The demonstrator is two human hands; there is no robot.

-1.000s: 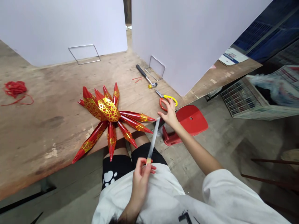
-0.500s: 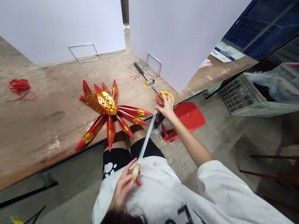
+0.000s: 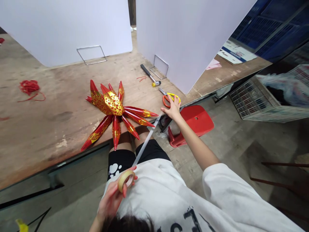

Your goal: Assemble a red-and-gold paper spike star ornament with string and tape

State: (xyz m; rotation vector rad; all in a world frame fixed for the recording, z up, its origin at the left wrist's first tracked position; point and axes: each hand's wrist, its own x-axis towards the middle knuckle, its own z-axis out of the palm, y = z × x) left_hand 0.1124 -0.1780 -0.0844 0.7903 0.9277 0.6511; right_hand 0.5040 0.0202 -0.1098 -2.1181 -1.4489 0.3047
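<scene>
Wooden counter (image 3: 45, 129), near edge: left hand (image 3: 111, 201) grip clenched on masking-tape roll (image 3: 125, 180) below it; strip (image 3: 146, 140) ran to spread right hand (image 3: 173, 109), its hold unclear. Slack risked twisting, self-sticking.

A foil ornament (image 3: 108, 108) sits on the wooden surface (image 3: 53, 129), yarn bundle (image 3: 29, 87) to its left, hammer (image 3: 147, 73) and scissors (image 3: 166, 101) to its right. Stool (image 3: 196, 120) stands on the floor (image 3: 229, 145) just off the surface's edge, right.
</scene>
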